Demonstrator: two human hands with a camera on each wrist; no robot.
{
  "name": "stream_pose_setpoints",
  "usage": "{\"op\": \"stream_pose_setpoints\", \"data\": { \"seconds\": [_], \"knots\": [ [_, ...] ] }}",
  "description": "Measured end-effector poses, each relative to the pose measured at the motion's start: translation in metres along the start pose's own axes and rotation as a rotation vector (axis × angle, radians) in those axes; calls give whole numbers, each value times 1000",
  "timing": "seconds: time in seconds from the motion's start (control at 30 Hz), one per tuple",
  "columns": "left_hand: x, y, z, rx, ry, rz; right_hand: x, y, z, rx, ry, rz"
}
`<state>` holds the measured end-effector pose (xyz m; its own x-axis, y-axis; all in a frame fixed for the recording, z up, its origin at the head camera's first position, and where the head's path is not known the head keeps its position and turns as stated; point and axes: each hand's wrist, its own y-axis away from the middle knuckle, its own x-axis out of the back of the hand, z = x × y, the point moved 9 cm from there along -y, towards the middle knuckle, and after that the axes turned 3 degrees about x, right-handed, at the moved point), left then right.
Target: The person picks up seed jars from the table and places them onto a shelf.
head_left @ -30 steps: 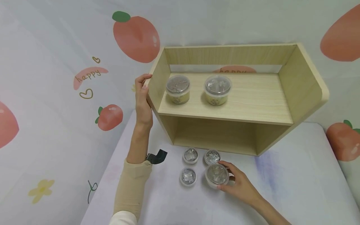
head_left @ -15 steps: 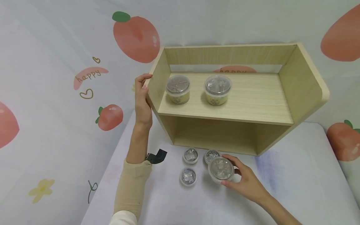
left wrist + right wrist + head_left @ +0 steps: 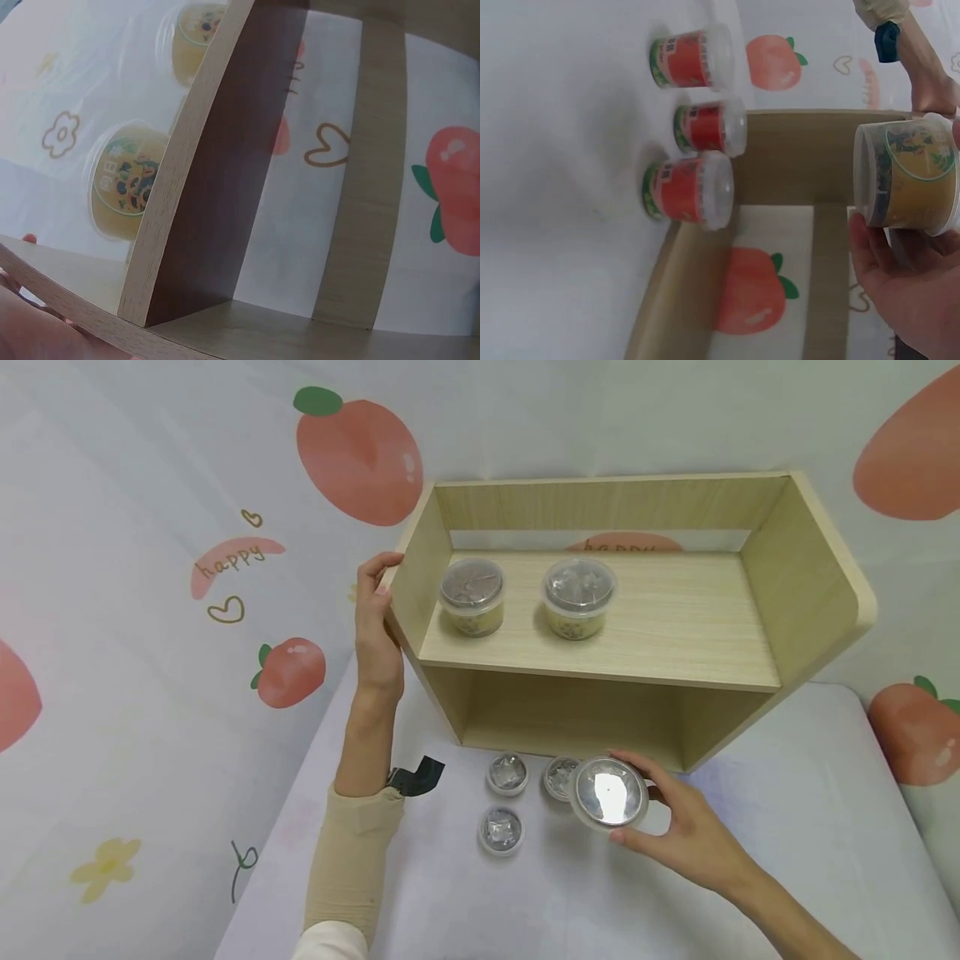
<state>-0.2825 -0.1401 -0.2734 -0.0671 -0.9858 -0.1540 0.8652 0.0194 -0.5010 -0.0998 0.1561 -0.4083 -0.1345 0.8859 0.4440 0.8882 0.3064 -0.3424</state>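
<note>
A clear lidded plastic cup with a yellow label (image 3: 919, 180) is gripped in my right hand (image 3: 686, 827), lifted off the table in front of the shelf. Its lid shines in the head view. My left hand (image 3: 378, 631) holds the left side panel of the two-tier wooden shelf (image 3: 600, 677), fingers curled over the panel's edge. On the upper board stand two similar yellow cups, one at the left (image 3: 474, 597) and one near the middle (image 3: 577, 599). Most of the left hand is out of the left wrist view.
Three smaller lidded cups with red labels stand on the table before the shelf: a back left cup (image 3: 507, 774), a front left cup (image 3: 501, 831) and a back right cup (image 3: 559, 778). A patterned cloth (image 3: 187, 693) hangs behind and to the left.
My right hand has raised the yellow-labelled cup and carried it right and toward the shelf, tilting it so the lid catches light. The left hand keeps its hold on the shelf.
</note>
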Motion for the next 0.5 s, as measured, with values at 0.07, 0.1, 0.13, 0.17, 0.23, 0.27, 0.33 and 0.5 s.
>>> {"op": "stream_pose_setpoints", "data": {
  "seconds": [0.07, 0.1, 0.13, 0.17, 0.23, 0.27, 0.33, 0.5],
  "knots": [
    [0, 1, 1, -3, -4, 0, 3, -2, -4, 17, -5, -3],
    [0, 1, 1, -4, -5, -1, 4, -2, -5, 20, -7, -7],
    [0, 1, 1, -5, -6, -3, 5, -3, -6, 19, -11, -11],
    [0, 1, 1, -5, -9, -4, 7, -4, -7, 17, -12, -15],
    [0, 1, 2, -7, -10, -4, 10, -6, -11, 21, -5, -20],
    [0, 1, 2, -8, -9, -4, 12, -7, -12, 23, 2, -23],
    [0, 1, 1, -8, -5, -2, 16, -10, -17, 35, 13, -22],
    [-1, 1, 1, -10, 6, -1, 30, -18, -29, 64, 44, -18]
  ]
}}
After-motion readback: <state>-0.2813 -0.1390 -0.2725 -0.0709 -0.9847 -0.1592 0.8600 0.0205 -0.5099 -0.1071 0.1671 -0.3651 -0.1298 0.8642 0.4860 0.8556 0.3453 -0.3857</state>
